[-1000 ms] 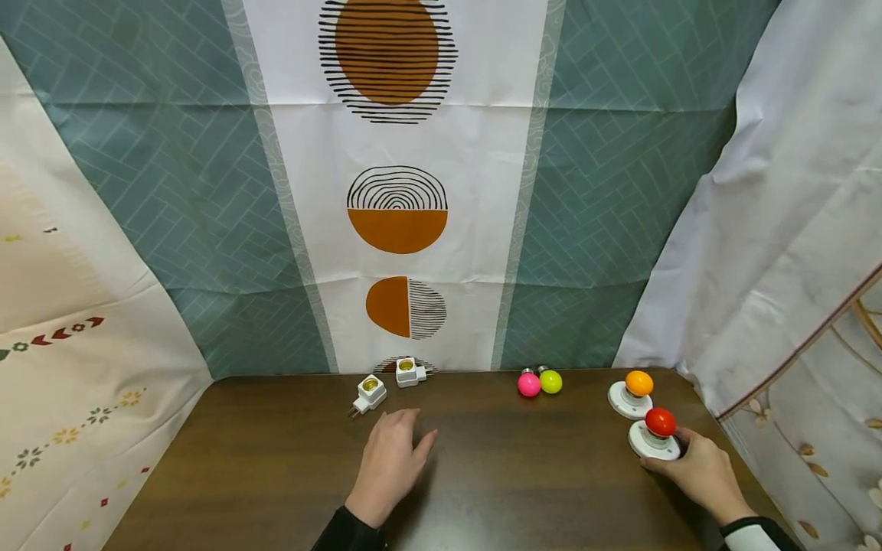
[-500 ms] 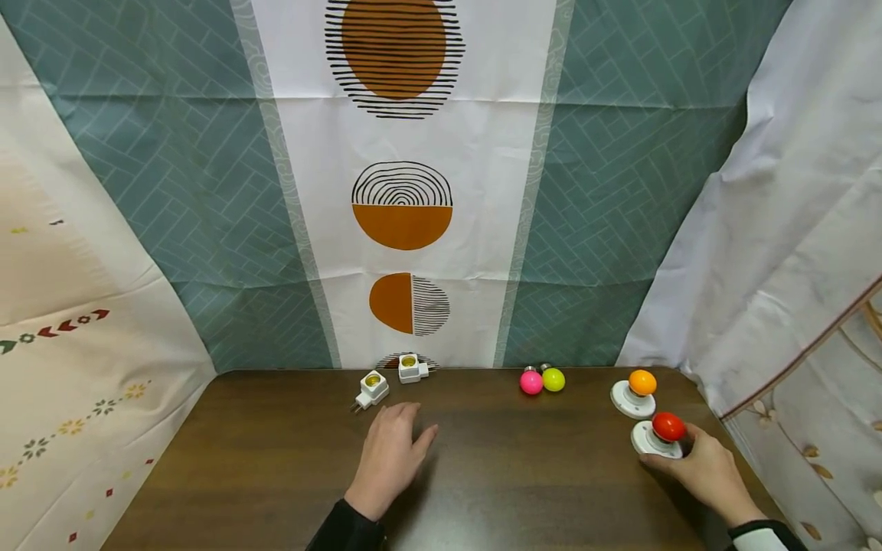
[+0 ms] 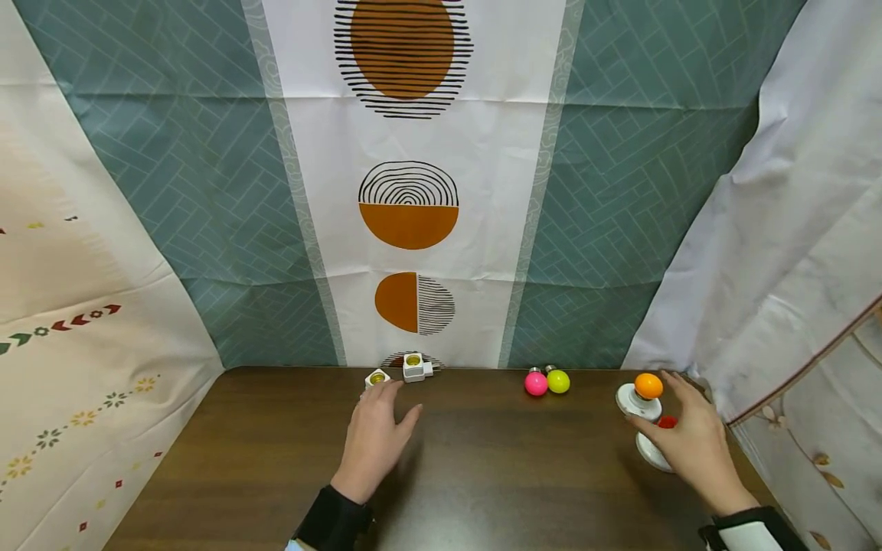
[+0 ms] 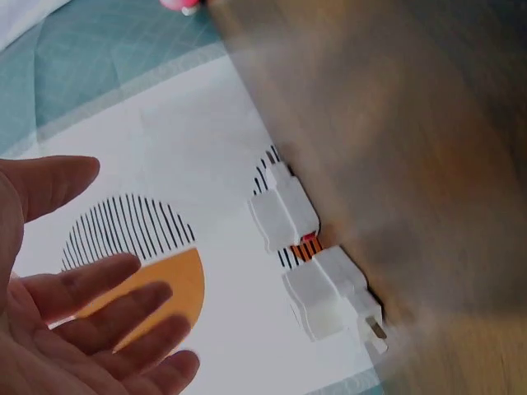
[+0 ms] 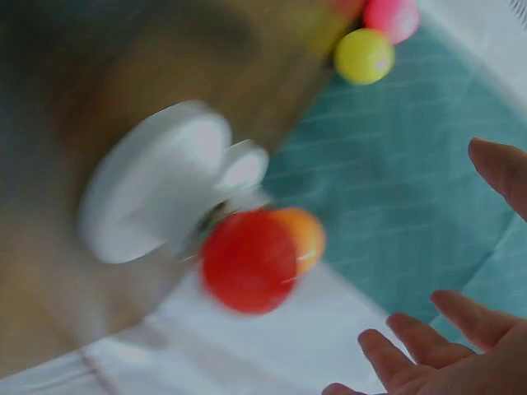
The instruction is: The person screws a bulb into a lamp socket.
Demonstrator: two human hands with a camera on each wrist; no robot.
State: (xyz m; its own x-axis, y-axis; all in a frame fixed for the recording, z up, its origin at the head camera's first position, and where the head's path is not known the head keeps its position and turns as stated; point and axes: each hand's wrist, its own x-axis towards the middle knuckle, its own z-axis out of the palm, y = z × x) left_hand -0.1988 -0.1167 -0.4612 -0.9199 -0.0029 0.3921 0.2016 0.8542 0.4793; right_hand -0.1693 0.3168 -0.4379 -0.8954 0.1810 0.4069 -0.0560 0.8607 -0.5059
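My right hand (image 3: 696, 444) hovers with spread fingers over a red bulb (image 3: 667, 422) in a round white lamp base (image 3: 651, 453), covering part of both. Just behind, an orange bulb (image 3: 648, 386) stands in a second white base (image 3: 628, 399), between thumb and fingertips as seen from the head. The right wrist view shows that hand apart from the red bulb (image 5: 249, 263). Relaxed and holding nothing, my left hand (image 3: 375, 440) is near two white plug-in bulb sockets; its fingers partly hide the nearer socket (image 3: 377, 377). The farther socket (image 3: 416, 369) shows fully.
A pink bulb (image 3: 535, 383) and a yellow-green bulb (image 3: 558, 381) lie side by side at the back of the brown table (image 3: 496, 474). A patterned cloth (image 3: 475, 229) hangs behind the table, with pale cloths at both sides.
My right hand has let go of the red bulb's base and moved up and back over the red bulb. My left hand has shifted slightly left and forward, toward the nearer socket.
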